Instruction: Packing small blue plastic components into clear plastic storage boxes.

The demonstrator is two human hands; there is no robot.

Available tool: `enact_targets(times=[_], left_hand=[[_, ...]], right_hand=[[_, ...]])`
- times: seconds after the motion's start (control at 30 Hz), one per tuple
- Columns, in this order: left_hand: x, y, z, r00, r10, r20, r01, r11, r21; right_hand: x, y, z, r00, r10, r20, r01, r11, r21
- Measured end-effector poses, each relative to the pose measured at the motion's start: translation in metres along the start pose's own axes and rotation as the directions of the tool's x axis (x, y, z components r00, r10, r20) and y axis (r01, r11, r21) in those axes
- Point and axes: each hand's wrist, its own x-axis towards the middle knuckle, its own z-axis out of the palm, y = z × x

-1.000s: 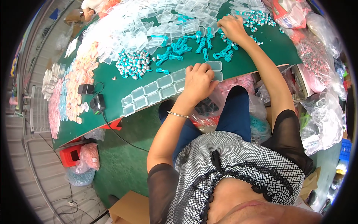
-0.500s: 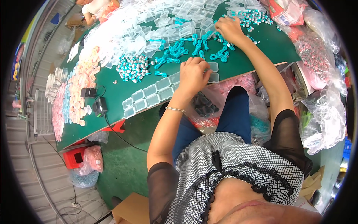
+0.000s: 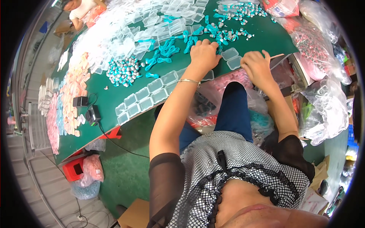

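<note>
**Both hands drawn in to the near edge of the green surface**

At the far left, pink and pale packets (image 3: 64, 102) lie in rows along the green surface (image 3: 266, 36), with a small black adapter (image 3: 93, 114) and its cable beside them. Next comes a heap of silver-and-teal beads (image 3: 122, 71), then a row of clear plastic trays (image 3: 146, 97) running along the near edge. Teal cords (image 3: 165, 51) lie tangled just beyond.

The left hand (image 3: 203, 55) now rests palm down among the cords, fingers spread and flat; whether anything lies under them cannot be told. A second ago it sat lower, on the tray row.

Two clear trays (image 3: 232, 57) sit between the hands. The right hand (image 3: 256, 66) has pulled back from the far bead scatter (image 3: 235, 9) to the near edge, fingers curled shut as if pinching something small, which is hidden. That suggests a picked-up piece is being brought to the trays.
</note>
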Motion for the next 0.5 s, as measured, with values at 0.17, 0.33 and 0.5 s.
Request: enact_targets(times=[0.17,0.33,0.5], left_hand=[[0.017,-0.012,0.009,0.999,0.027,0.026,-0.028,0.999,0.025],[0.018,-0.022,0.004,0.998,0.049,-0.048,-0.044,0.993,0.112],[0.013,-0.043,-0.009,0.969,0.02,-0.246,-0.033,0.998,-0.045]], right_hand=[[-0.004,-0.014,0.01,0.999,-0.041,0.035,0.039,0.997,0.07],[0.012,-0.02,0.017,0.992,-0.039,0.12,0.029,0.996,0.089],[0.031,-0.018,0.018,0.989,-0.061,0.137,0.032,0.978,0.206]])
